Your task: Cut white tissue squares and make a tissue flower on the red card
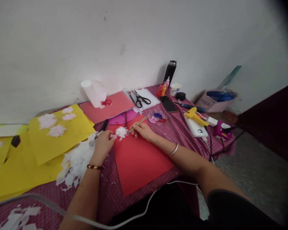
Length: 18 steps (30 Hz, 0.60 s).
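Note:
A white paper flower (121, 132) lies near the top left of a red sheet (140, 163). My right hand (142, 130) is closed on a thin paintbrush (141, 121), its tip at the flower's right side. At the flower's left edge is my left hand (105, 140), fingers bent together at a small pale petal or scrap (113, 136); whether they pinch it is hard to make out. Beyond my right hand, a clear dish (157, 118) holds blue, pink and red paint.
Yellow sheets (45, 150) with pale paper flowers spread at left, beside white paper scraps (78, 163). Scissors (141, 99), a phone (168, 104), paint bottles (162, 90) and a black flask (170, 72) stand behind. A yellow glue gun (195, 116) rests at right. A white cable (148, 203) crosses the front.

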Tool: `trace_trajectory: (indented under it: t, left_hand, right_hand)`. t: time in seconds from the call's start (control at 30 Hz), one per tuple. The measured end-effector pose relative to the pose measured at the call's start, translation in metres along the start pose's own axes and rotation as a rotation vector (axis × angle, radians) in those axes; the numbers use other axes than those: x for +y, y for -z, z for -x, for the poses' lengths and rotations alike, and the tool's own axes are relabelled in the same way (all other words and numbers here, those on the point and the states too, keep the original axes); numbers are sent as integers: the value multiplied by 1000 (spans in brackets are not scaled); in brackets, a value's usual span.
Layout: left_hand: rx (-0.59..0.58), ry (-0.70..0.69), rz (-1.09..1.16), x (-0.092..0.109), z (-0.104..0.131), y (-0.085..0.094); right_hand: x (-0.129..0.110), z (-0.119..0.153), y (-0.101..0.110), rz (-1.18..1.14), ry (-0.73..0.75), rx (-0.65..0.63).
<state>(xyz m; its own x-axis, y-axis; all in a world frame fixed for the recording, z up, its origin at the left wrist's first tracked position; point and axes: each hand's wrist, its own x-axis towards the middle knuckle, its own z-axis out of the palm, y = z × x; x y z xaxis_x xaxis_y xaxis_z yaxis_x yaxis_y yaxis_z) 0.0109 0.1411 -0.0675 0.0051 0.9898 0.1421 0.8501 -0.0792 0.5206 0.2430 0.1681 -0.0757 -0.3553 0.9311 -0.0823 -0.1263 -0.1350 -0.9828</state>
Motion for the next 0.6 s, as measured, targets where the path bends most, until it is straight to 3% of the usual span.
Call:
trace_trajectory:
  t: [0.1,0.17,0.27,0.33,0.37,0.43,0.5,0.6]
  left_hand:
    - [-216,-48,-77,-5,0,26]
    - [-290,-143,-107,-5,1,49]
    - [-114,-135,-183,15,14,75]
    - [-9,-56,-174,44,32,76]
    - [-12,-10,-103,61,43,71]
    - [-106,113,240,96,66,52]
    - [-179,277,787,126,85,28]
    - [-71,497,1530,149,101,1]
  right_hand:
    - [2,-2,5,-12,2,-33]
    - [4,-2,8,-21,18,-43]
    - [1,0,8,-23,78,-15]
    - [-7,5,5,-8,161,23]
    - [-12,10,2,10,220,33]
    - [-23,22,-5,60,316,-18]
    - [-34,39,-12,341,584,-197]
    - [-45,65,-20,910,814,-400]
